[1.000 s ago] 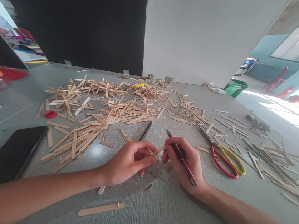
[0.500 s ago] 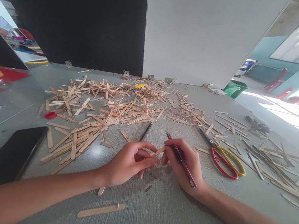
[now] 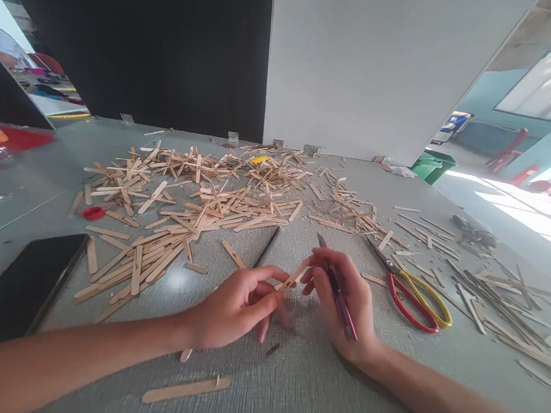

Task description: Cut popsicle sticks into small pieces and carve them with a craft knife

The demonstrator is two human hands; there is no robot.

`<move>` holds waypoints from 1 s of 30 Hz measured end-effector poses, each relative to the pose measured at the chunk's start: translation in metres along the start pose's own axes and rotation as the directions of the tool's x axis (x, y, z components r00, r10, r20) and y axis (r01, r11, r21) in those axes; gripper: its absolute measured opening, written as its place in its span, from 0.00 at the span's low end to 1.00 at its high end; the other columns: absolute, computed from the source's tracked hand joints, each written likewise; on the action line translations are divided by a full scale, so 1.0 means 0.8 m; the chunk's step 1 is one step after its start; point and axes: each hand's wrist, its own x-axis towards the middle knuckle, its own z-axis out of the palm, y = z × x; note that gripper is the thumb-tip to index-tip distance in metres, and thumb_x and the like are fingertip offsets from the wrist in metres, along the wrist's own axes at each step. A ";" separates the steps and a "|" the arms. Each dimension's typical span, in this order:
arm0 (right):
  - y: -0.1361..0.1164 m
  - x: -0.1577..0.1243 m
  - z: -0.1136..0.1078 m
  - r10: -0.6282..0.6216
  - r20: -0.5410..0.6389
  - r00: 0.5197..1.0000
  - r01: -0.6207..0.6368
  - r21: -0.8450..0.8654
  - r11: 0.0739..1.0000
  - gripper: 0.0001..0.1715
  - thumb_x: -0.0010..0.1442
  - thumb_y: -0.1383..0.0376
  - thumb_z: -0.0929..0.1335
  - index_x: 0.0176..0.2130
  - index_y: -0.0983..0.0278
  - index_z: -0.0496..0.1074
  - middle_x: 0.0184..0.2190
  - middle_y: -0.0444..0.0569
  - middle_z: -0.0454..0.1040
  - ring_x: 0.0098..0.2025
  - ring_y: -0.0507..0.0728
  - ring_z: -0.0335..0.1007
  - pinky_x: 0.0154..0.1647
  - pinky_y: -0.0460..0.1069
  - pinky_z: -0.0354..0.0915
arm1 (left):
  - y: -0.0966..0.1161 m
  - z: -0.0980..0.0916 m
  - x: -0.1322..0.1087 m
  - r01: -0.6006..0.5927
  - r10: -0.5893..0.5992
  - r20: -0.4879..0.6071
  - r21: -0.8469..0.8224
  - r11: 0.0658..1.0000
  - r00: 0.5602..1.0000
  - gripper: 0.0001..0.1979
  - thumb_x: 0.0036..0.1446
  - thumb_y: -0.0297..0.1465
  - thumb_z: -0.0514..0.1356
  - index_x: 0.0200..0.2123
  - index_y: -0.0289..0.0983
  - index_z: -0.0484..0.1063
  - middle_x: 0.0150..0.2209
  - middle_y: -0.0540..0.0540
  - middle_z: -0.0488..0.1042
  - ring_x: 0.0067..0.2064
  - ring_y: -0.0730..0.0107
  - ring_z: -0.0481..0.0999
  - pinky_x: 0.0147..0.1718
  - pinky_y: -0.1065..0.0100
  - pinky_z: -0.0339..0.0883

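Between the fingers of my left hand [image 3: 241, 305] is a wooden craft stick [image 3: 291, 281], slanting up to the right with a small notch or slot in it. My right hand [image 3: 341, 303] grips a purple craft knife [image 3: 341, 303], its blade pointing up and away just beyond the stick's far end. Fingertips of the right hand are close to that end; whether they touch it I cannot tell. A dark pen-like tool [image 3: 267, 246] lies on the table behind my left hand. In front, a loose craft stick [image 3: 185, 390] has a small peg standing near one end.
A wide heap of craft sticks [image 3: 236, 205] spreads across the table. Scissors [image 3: 419, 299] with red and yellow handles lie right of my hand. A dark phone-like slab [image 3: 22, 287] is at the left, near a red ring [image 3: 93, 213]. Upright black and white boards [image 3: 391, 67] stand behind.
The knife has shifted slightly in my right hand, its blade tilting up and away. My right fingers have loosened near the stick, and my left fingers have moved a little.
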 end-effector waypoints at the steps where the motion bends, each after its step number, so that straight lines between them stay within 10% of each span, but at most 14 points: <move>1: -0.001 0.000 -0.001 -0.012 -0.019 1.000 0.012 -0.006 1.000 0.12 0.75 0.64 0.66 0.56 0.57 0.68 0.41 0.45 0.78 0.33 0.51 0.76 0.35 0.47 0.72 | 0.000 0.000 -0.001 -0.013 0.013 -0.020 -0.005 1.000 1.000 0.10 0.74 0.38 0.57 0.51 0.39 0.65 0.36 0.46 0.83 0.22 0.76 0.75 0.24 0.72 0.66; 8: -0.010 -0.006 -0.009 -0.254 0.142 0.957 0.275 -0.156 0.949 0.17 0.72 0.69 0.64 0.57 0.61 0.72 0.35 0.45 0.74 0.32 0.51 0.74 0.35 0.47 0.70 | 0.000 0.002 -0.002 -0.078 0.072 -0.125 -0.043 0.996 0.990 0.16 0.76 0.42 0.56 0.58 0.42 0.57 0.38 0.47 0.83 0.23 0.75 0.75 0.25 0.72 0.69; 30: -0.013 -0.011 -0.004 -0.295 0.285 0.912 0.346 -0.147 0.927 0.15 0.68 0.73 0.66 0.51 0.58 0.67 0.34 0.45 0.80 0.30 0.53 0.78 0.31 0.46 0.73 | 0.000 0.002 -0.005 -0.066 0.063 -0.152 -0.016 0.998 0.986 0.20 0.75 0.43 0.57 0.61 0.42 0.56 0.31 0.52 0.77 0.23 0.75 0.67 0.22 0.74 0.61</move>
